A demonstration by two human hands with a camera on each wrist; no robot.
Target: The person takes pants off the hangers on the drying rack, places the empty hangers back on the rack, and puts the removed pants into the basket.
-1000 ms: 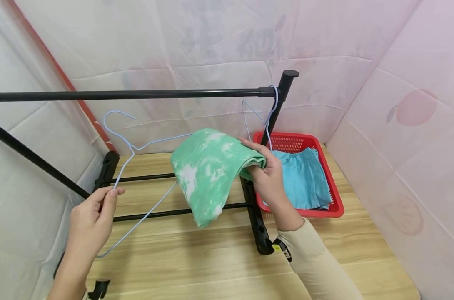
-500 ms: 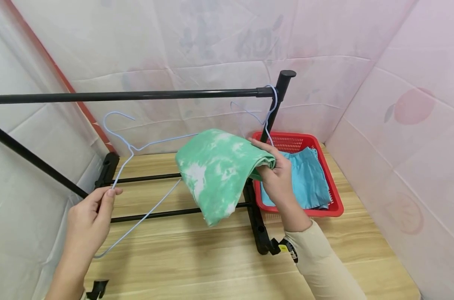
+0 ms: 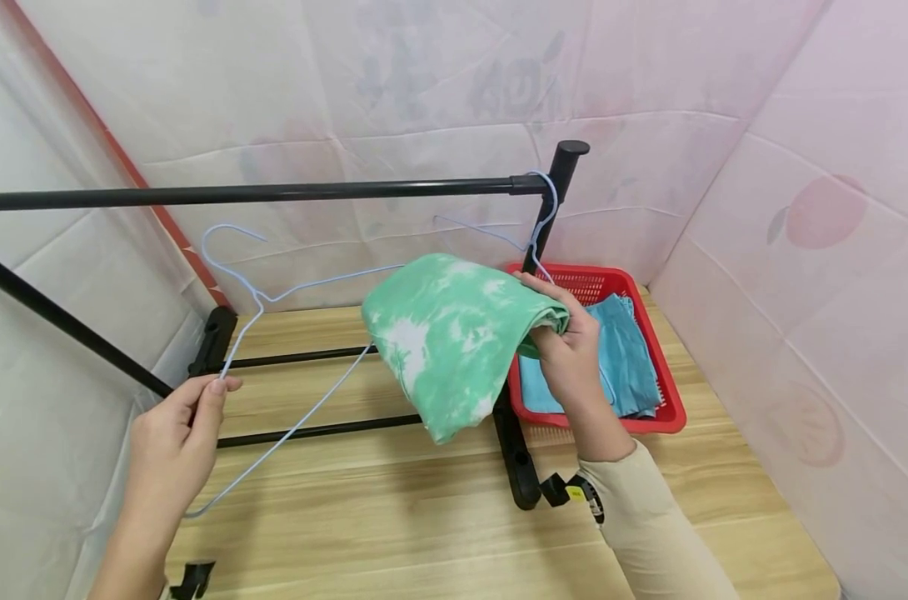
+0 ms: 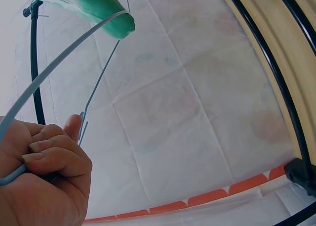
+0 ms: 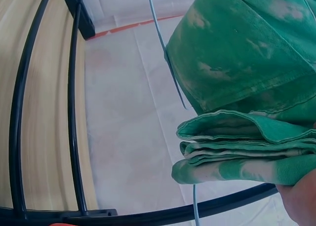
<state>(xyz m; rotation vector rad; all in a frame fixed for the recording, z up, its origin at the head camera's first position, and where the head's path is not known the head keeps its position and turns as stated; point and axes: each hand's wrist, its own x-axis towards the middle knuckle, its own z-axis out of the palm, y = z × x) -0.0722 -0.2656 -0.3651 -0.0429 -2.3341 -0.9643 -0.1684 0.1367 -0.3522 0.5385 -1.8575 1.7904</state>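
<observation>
My left hand pinches one arm of a light blue wire hanger between thumb and fingers, just below its hook. The left wrist view shows my left fingers curled round the wire. Over the hanger's far right part lies a folded green and white tie-dye garment, which hides that end of the wire. My right hand grips the garment at its right edge, thumb below and fingers behind. In the right wrist view several folded layers of the garment are stacked beside the hand.
A black clothes rack rail runs across behind the hands. A second blue hanger hangs at its right end. A red basket with blue folded cloth stands on the wooden table, right of the rack's foot.
My right hand and the green garment have moved to the right along the held hanger. The hanger on the rail has swung round. My left hand has shifted slightly left.
</observation>
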